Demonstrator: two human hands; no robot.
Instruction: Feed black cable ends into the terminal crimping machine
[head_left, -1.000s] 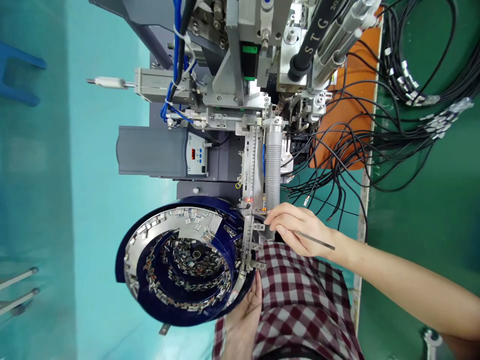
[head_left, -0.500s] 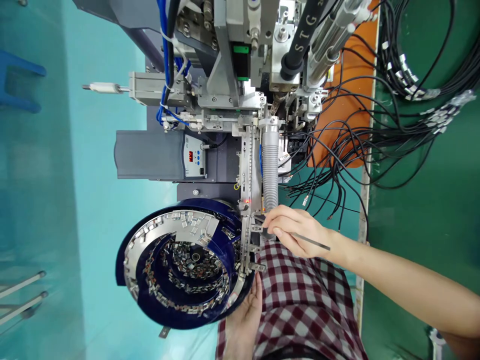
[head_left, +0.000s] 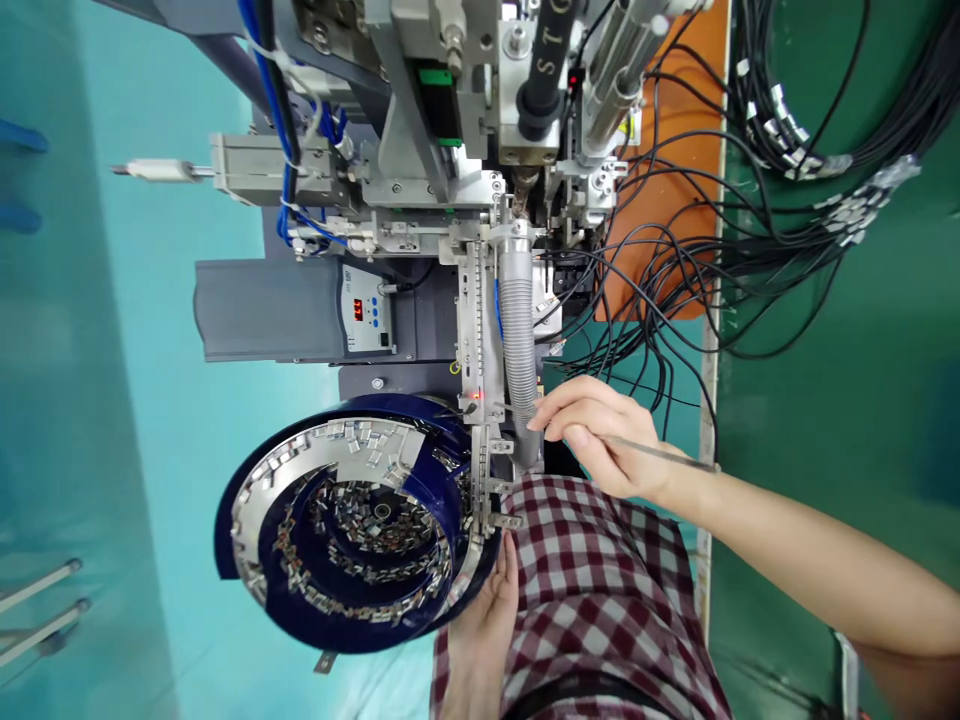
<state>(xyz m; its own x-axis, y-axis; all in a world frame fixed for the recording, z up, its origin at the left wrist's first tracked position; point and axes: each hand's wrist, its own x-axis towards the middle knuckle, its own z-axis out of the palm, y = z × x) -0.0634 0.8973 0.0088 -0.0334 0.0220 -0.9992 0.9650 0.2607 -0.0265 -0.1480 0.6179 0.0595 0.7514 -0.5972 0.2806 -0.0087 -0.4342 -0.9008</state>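
In my right hand, slim metal tweezers are pinched between thumb and fingers; their back end sticks out over the wrist. The fingertips are beside the grey ribbed hose, close to the metal feed track. Against the lower right rim of the dark blue feeder bowl rests my left hand, fingers stretched out and partly hidden at the rim. Small shiny metal parts lie in the bowl and along its spiral ledge.
A grey controller with a red display stands left of the track. Machine cylinders and brackets fill the top. Black cables hang over an orange mat and onto the green table at right.
The whole view has shifted, so the machine appears further left. My right hand has drawn slightly away from the track to the right, still with the tweezers. My left hand stays by the bowl.
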